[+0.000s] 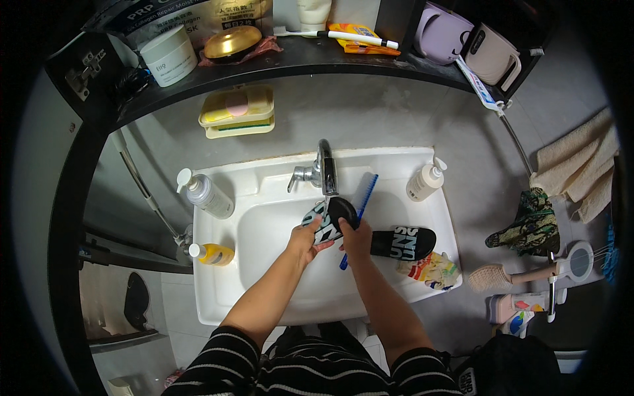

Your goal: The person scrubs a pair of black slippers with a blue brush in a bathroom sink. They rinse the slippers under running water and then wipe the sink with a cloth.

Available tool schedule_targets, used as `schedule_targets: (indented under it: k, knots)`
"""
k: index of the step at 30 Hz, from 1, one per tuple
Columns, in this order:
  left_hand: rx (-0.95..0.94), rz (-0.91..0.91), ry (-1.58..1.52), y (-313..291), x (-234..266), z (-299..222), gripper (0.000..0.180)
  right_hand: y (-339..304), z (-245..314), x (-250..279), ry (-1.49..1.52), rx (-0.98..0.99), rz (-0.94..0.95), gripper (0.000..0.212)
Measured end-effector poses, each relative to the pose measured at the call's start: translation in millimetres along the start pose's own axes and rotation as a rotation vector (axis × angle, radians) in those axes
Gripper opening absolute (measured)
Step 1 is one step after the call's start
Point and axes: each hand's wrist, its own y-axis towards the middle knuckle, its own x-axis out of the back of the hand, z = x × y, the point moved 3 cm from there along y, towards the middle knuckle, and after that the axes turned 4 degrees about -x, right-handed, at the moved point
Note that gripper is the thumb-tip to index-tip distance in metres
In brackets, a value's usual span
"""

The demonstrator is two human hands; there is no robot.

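Note:
Over the basin of the white sink [257, 277], a black slide slipper [342, 210] with a white-lettered strap is held just under the tap [325, 165]. My left hand [306, 243] is closed on its strap side. My right hand [356, 239] grips the black sole. A long blue brush [367, 195] runs past my right hand, its far end above the fingers and its handle below; the hand partly hides it, and its hold is not fully visible. The matching slipper [421, 241] rests on the sink's right side, beside a colourful crumpled cloth or bag [436, 272].
Pump bottles stand at the sink's left [210, 197] and right [426, 181] corners, with a yellow bottle [214, 254] at left. A yellow soap box [238, 111] hangs on the wall below a dark shelf [297, 66] of toiletries. A hairbrush [502, 277] hangs at right.

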Motion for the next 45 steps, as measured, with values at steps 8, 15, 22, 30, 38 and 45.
schedule_targets:
  k: [8, 15, 22, 30, 38, 45]
  knots:
    - [-0.061, 0.069, -0.114, -1, 5, 0, 0.036, -2, 11, 4, -0.036, -0.051, -0.018, 0.038]
    - [-0.007, -0.23, -0.12, 8, 13, 0, 0.039, -36, 7, 3, -0.268, 0.387, -0.257, 0.03]
    - [0.274, 0.094, 0.016, 9, 18, 18, 0.016, -16, -8, -8, -0.307, 0.546, 0.035, 0.032]
    - [-0.143, -0.224, 0.268, -19, 1, -9, 0.02, 4, -32, -7, -0.317, 0.384, 0.212, 0.026]
    - [-0.197, -0.12, 0.546, -11, 22, -3, 0.024, 7, -31, -17, -0.678, 0.657, -0.249, 0.034]
    - [-0.418, -0.207, 0.633, 6, 45, 4, 0.032, -10, -19, -26, -0.117, -0.012, 0.25, 0.021]
